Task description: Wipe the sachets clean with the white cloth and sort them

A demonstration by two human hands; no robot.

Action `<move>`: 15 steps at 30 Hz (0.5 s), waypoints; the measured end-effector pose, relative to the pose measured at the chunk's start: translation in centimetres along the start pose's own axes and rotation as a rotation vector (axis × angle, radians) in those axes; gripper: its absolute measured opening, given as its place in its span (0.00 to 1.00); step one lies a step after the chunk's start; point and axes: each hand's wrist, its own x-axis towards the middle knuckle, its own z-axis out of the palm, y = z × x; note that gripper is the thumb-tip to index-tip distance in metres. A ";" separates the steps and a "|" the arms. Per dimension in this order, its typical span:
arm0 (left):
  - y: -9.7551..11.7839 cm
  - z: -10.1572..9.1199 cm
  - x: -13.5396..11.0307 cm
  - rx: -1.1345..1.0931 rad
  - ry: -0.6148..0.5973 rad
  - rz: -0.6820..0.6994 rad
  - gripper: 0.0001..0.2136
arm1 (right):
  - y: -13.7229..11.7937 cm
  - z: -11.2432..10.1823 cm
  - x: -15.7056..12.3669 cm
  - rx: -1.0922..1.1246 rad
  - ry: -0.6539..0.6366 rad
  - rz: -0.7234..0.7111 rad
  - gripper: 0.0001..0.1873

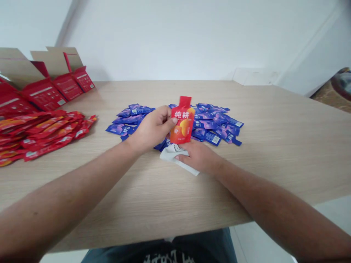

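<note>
The table (274, 146) bears blue pouches (210, 124) before its far edge. Left hand (153, 126) grips red pouch (182, 128) lettered "纯耕"; right hand (204, 156), white cloth (171, 155).

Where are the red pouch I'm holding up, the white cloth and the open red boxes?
Red pouch (182, 126): head view, the middle of its printed front.
White cloth (169, 153): head view, its uncovered left part.
Red boxes (44, 95): head view, the printed side of one box.

The red pouch (181, 128) reads "纯耕", as does a blue pouch (205, 124).
</note>
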 end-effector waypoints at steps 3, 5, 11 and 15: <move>-2.4 -1.3 -4.4 -0.356 -0.008 -0.238 0.09 | 0.5 -0.2 -0.1 -0.046 0.004 0.078 0.15; -4.0 -1.2 -6.6 -0.481 -0.037 -0.339 0.10 | 0.9 -0.3 -0.1 -0.069 -0.013 0.115 0.14; -6.7 -0.8 -8.5 -0.474 -0.146 -0.480 0.09 | 1.5 -1.1 -0.1 -0.086 -0.077 0.217 0.15; -7.0 -1.1 -8.4 -0.408 -0.170 -0.478 0.08 | 1.5 -1.4 -0.1 -0.087 -0.126 0.275 0.16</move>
